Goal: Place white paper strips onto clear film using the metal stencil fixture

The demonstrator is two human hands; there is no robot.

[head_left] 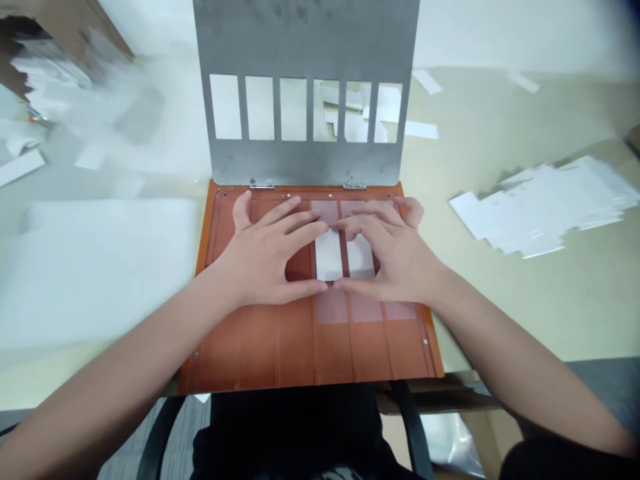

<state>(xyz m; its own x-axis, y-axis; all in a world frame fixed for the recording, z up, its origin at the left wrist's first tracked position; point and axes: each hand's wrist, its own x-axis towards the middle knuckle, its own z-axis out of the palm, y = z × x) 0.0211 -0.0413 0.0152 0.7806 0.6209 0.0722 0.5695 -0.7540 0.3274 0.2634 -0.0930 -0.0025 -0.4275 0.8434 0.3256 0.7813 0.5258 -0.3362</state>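
An orange-brown jig board (260, 347) lies in front of me, with grooved lanes running front to back. Its grey metal lid (305, 40) with several rectangular windows stands hinged open at the far edge. My left hand (265, 257) and my right hand (387, 253) rest on the board with fingers spread. Thumbs and fingertips of both hands frame and touch two small white paper pieces (329, 255) lying side by side in the middle lanes. Pale translucent strips (365, 308) lie in the lanes under and below the pieces.
A fanned stack of white die-cut sheets (545, 203) lies on the beige table to the right. A large white sheet (95, 267) sits at the left. Scattered paper scraps (420, 130) lie behind the lid. A cardboard box (65, 27) stands at the far left.
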